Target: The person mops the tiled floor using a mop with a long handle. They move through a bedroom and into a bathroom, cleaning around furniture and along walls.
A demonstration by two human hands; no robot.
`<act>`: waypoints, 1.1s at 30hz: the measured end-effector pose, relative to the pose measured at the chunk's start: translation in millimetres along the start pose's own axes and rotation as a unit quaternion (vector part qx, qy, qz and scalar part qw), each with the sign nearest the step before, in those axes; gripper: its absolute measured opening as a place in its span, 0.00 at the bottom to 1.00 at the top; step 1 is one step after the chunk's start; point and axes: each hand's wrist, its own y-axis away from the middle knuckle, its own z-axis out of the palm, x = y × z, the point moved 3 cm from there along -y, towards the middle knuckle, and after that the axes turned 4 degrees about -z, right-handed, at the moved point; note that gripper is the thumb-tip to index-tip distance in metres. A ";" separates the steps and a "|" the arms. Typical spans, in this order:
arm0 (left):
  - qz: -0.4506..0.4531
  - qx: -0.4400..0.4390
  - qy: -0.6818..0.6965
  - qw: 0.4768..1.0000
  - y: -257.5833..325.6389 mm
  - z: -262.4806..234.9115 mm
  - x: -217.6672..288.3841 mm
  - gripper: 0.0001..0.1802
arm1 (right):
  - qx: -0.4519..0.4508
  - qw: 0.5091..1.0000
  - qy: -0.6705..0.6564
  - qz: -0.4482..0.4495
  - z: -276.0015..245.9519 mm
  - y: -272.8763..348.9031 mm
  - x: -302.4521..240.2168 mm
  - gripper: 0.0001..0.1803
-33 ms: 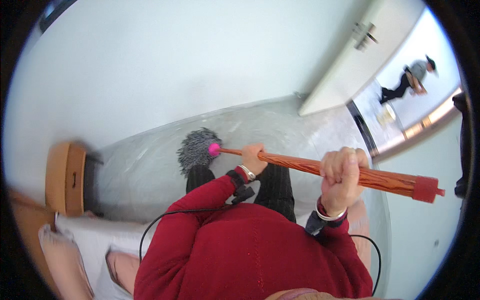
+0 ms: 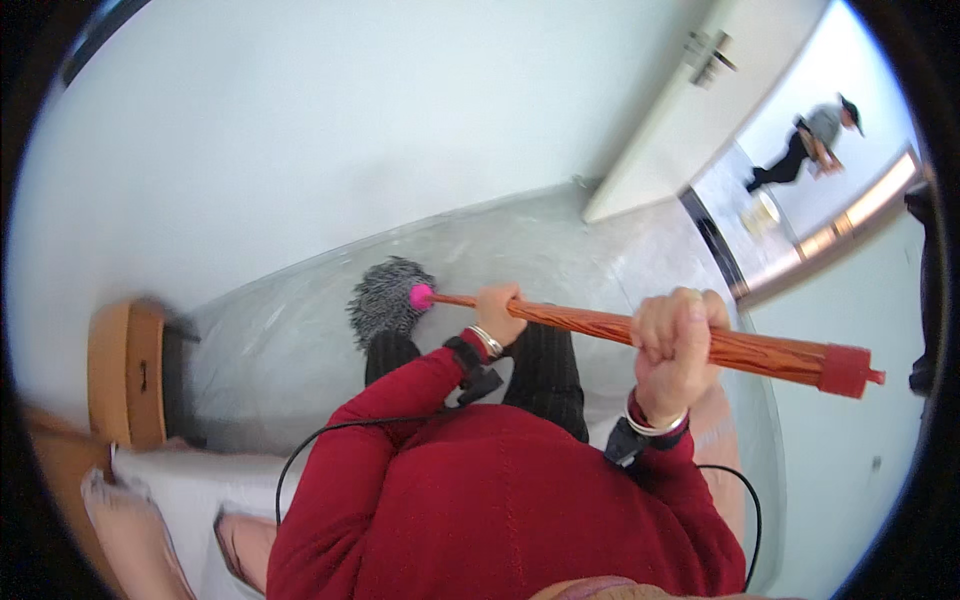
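Observation:
My left hand (image 2: 497,314) is closed around the thin lower part of a wood-patterned mop handle (image 2: 585,323). Higher up, my right hand (image 2: 676,350) wraps the thicker part, near its red end cap (image 2: 847,371). The shaggy grey mop head (image 2: 383,300), joined by a pink collar (image 2: 421,297), is down by my dark-trousered legs (image 2: 545,375). Whether it presses on the grey floor (image 2: 500,240) I cannot tell. Bracelets and dark straps circle both wrists.
A white wall (image 2: 350,120) runs along the far side. To the right, a door (image 2: 655,130) stands open, with a person (image 2: 810,140) and a pale bucket (image 2: 762,213) beyond. At left are a wooden cabinet (image 2: 125,372) and a bed (image 2: 190,490). Black cables (image 2: 325,430) hang beside my arms.
The view has shifted slightly, so the doorway and mop sit a little further left in the picture. Both hands keep their hold on the mop handle.

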 end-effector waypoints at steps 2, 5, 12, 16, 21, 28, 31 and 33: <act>0.008 -0.064 0.005 0.998 -10.7 25.0 2.1 0.04 | 0.021 0.999 0.041 -0.002 -18.2 0.1 -6.3 0.12; 0.036 -0.178 0.018 0.983 -17.9 53.8 3.3 0.07 | 0.058 0.991 0.123 0.009 -24.0 21.6 -16.2 0.10; 0.178 -0.247 -0.004 0.952 -15.1 127.8 62.0 0.11 | 0.075 0.934 0.343 -0.064 -33.9 32.7 -47.4 0.09; 0.070 -0.133 0.189 0.970 9.2 123.0 115.8 0.16 | 0.089 0.943 0.314 -0.068 -43.9 20.8 -37.9 0.09; 0.024 -0.234 0.159 0.959 3.4 78.4 114.8 0.22 | -0.141 0.926 0.344 -0.066 -36.4 28.4 -6.3 0.15; -0.067 -0.311 0.129 0.939 14.8 16.0 126.9 0.31 | -0.262 0.901 0.338 0.070 -23.6 37.3 20.5 0.09; -0.095 -0.314 0.139 0.934 28.3 -8.1 140.0 0.34 | -0.247 0.901 0.353 0.050 -4.6 50.4 23.2 0.08; -0.100 -0.310 0.147 0.934 41.3 -16.6 146.9 0.37 | -0.223 0.910 0.350 0.027 6.8 62.7 19.0 0.08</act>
